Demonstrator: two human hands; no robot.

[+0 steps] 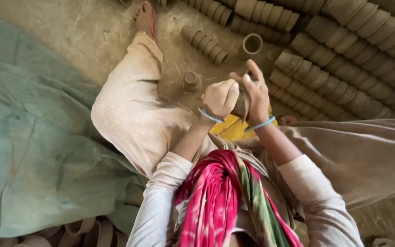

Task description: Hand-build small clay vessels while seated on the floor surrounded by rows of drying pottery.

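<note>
Head view looks straight down on a person seated on a dusty floor (92, 32), both hands raised together over the lap. Pressed between them is a brown clay cup (241, 101): the left hand (220, 97) is curled into a loose fist against its near side, and the right hand (256, 93) wraps it from the far side with fingers (253, 69) pointing up over the rim, so both hands are clamped on the same piece. Each wrist carries a thin blue bangle (210, 116). Just below the hands a patch of yellow cloth (232, 129) shows on the lap, and nearer the camera hangs a pink and green scarf (225, 196). Just beyond the left hand a small clay cup stands alone (192, 81); beyond the right hand another cup lies on its side with its mouth open (252, 45). Farther out and to the right of the hands, long nested rows of clay cups (344, 68) cover the floor. Well to the left of the hands lies a grey-green tarp (28, 137).
</note>
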